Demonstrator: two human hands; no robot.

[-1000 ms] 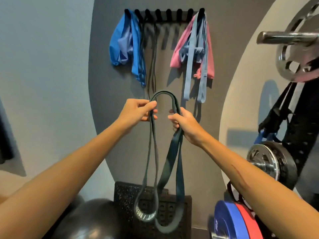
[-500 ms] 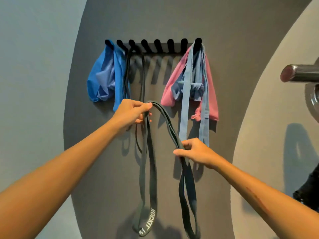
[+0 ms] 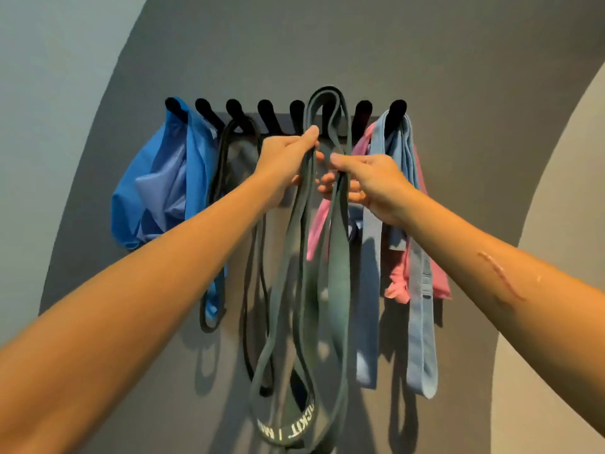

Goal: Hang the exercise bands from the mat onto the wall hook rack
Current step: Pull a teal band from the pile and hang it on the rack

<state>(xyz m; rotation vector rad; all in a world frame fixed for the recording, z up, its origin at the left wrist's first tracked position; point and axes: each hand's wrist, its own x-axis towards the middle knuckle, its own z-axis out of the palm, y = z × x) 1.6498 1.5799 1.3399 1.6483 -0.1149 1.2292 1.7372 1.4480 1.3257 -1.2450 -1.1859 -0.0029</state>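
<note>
A long dark green exercise band (image 3: 337, 276), folded into several strands, hangs in front of the black wall hook rack (image 3: 281, 117). Its top loop arches up over the rack's sixth hook from the left; I cannot tell whether it rests on that hook. My left hand (image 3: 288, 162) grips the band's left strands just below the rack. My right hand (image 3: 370, 181) pinches the right strands at the same height. The band's lower end, with white lettering, dangles near the bottom of the view.
On the rack hang a blue band (image 3: 170, 188) at the far left, a thin black band (image 3: 248, 257) beside it, and pink (image 3: 409, 276) and light blue bands (image 3: 419, 322) at the far right. Several hooks between them are bare. The wall behind is grey.
Both hands have risen with the green band, lifting its top loop from below the rack to above the hooks. My right hand moved up beside my left. The view has closed in on the rack.
</note>
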